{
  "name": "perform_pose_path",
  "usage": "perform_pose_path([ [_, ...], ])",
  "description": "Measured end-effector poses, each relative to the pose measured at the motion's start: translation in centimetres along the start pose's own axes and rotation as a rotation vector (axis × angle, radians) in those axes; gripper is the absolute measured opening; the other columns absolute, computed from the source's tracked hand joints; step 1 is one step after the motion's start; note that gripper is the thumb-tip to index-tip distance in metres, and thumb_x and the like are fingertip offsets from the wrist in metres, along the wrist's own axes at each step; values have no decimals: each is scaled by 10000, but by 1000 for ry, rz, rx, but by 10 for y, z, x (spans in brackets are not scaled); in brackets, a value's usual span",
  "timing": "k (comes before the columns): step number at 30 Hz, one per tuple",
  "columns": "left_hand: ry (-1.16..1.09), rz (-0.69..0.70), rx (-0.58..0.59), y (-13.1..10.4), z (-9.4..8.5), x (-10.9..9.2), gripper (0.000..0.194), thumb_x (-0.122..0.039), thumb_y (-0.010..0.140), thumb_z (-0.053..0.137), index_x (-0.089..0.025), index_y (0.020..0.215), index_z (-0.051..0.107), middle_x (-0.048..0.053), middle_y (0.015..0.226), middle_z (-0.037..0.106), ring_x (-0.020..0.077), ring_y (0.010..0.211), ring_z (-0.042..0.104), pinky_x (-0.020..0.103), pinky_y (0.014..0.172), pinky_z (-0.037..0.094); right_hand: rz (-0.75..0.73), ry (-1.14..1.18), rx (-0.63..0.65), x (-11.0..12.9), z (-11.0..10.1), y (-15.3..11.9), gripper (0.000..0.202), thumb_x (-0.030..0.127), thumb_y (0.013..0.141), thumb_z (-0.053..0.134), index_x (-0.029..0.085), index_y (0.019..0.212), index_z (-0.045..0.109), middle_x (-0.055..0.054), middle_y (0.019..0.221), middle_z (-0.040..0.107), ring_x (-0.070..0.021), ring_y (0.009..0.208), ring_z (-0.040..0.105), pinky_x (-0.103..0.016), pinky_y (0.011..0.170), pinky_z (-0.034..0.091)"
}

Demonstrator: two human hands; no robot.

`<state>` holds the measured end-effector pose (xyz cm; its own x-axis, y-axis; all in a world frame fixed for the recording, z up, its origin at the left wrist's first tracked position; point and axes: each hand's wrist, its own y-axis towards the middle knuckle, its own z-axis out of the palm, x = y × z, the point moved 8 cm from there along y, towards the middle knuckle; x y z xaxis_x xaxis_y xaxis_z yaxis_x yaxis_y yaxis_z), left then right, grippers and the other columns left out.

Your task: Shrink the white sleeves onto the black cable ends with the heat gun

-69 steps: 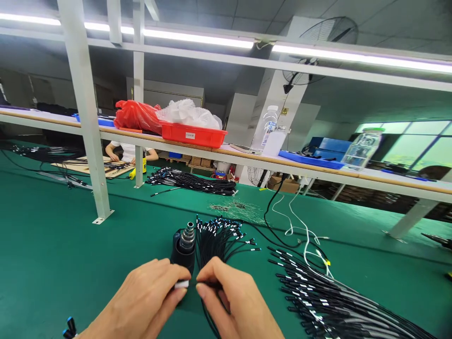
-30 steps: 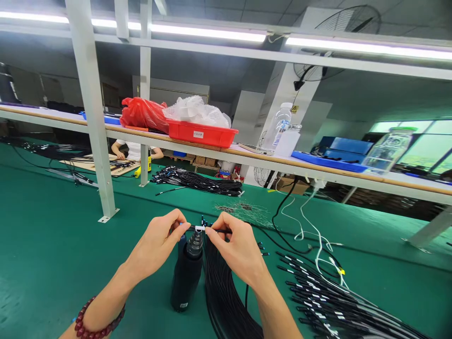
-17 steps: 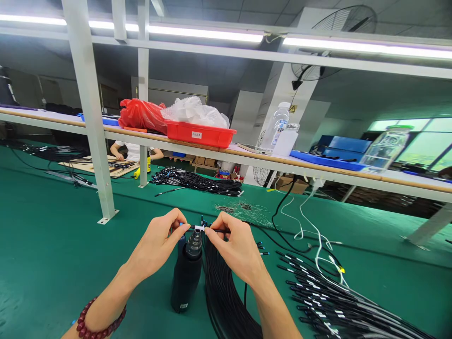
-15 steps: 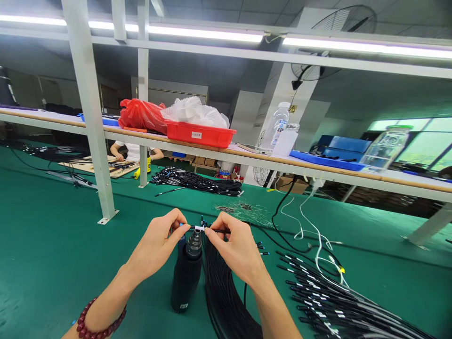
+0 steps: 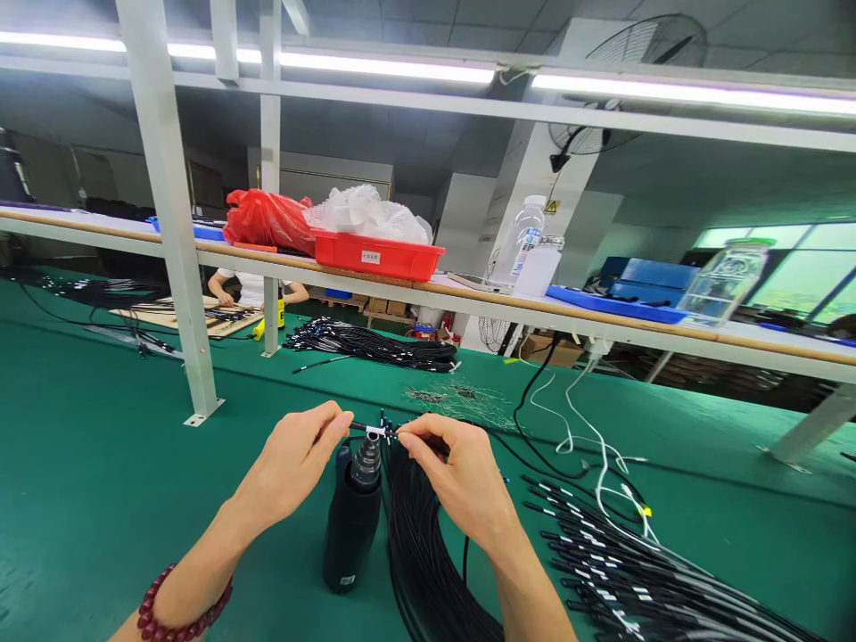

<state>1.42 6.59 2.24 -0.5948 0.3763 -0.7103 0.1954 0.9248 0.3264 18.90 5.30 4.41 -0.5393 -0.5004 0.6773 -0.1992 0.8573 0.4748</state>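
Between my two hands a thin black cable (image 5: 359, 426) with a white sleeve (image 5: 375, 432) on it is stretched level. My left hand (image 5: 300, 455) pinches the cable left of the sleeve, and my right hand (image 5: 458, 468) pinches it on the right side. Directly under the sleeve is the metal nozzle of a black heat gun (image 5: 353, 526), which stands upright on the green bench. Whether sleeve and nozzle touch, I cannot tell. Beside the gun a thick bundle of black cables (image 5: 418, 544) runs towards me, partly behind my right hand.
More black cables with white labels (image 5: 615, 562) lie at the right, and another bundle (image 5: 374, 343) at the back. White cords (image 5: 602, 437) hang from the shelf (image 5: 468, 294), which carries a red tray (image 5: 378, 259). A co-worker's hand (image 5: 220, 290) shows behind a shelf post (image 5: 177, 223).
My hands have moved slightly apart along the cable, leaving more of it bare around the white sleeve. The sleeve stays over the heat gun's nozzle.
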Motion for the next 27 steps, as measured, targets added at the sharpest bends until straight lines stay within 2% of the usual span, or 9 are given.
perform_pose_path([
  [7, -26, 28, -15, 0, -1, -4, 396, -463, 960, 324, -210, 673, 427, -44, 628, 431, 125, 573, 361, 248, 538, 283, 7, 14, 1, -2, 2, 3, 202, 238, 855, 524, 201, 774, 705, -5, 741, 685, -154, 654, 599, -248, 595, 419],
  [14, -39, 64, -9, -1, -2, -4, 294, -422, 946, 393, -215, 782, 522, -38, 683, 512, 141, 643, 450, 244, 579, 315, 40, 17, 3, -7, 4, 4, 155, 227, 835, 558, 195, 787, 702, -2, 736, 683, -154, 651, 599, -249, 586, 415],
  [18, -60, 63, 0, -1, -2, -4, 230, -394, 937, 416, -221, 840, 534, -31, 734, 527, 148, 679, 452, 247, 596, 320, 36, -38, 25, -8, 4, 3, 206, 278, 880, 537, 200, 801, 710, -4, 741, 679, -155, 651, 582, -257, 596, 406],
  [21, -79, 37, 17, 0, -1, -2, 296, -450, 948, 390, -222, 811, 522, -38, 709, 504, 144, 660, 429, 248, 587, 310, 35, -43, 20, -9, 4, 2, 242, 297, 898, 526, 204, 765, 705, -3, 726, 674, -158, 647, 574, -258, 594, 396],
  [24, -45, 10, 14, 1, -1, 1, 413, -511, 954, 344, -211, 694, 457, -51, 638, 457, 130, 595, 372, 251, 564, 281, 41, -12, 10, -10, 4, 2, 224, 291, 890, 543, 206, 751, 697, 3, 714, 668, -156, 637, 565, -253, 584, 388],
  [27, -34, 12, 8, 2, -1, 1, 442, -506, 958, 337, -202, 647, 418, -54, 624, 463, 120, 578, 361, 254, 566, 279, 41, 8, 10, -8, 5, 2, 208, 276, 881, 554, 207, 743, 694, 6, 709, 664, -154, 636, 561, -250, 582, 387],
])
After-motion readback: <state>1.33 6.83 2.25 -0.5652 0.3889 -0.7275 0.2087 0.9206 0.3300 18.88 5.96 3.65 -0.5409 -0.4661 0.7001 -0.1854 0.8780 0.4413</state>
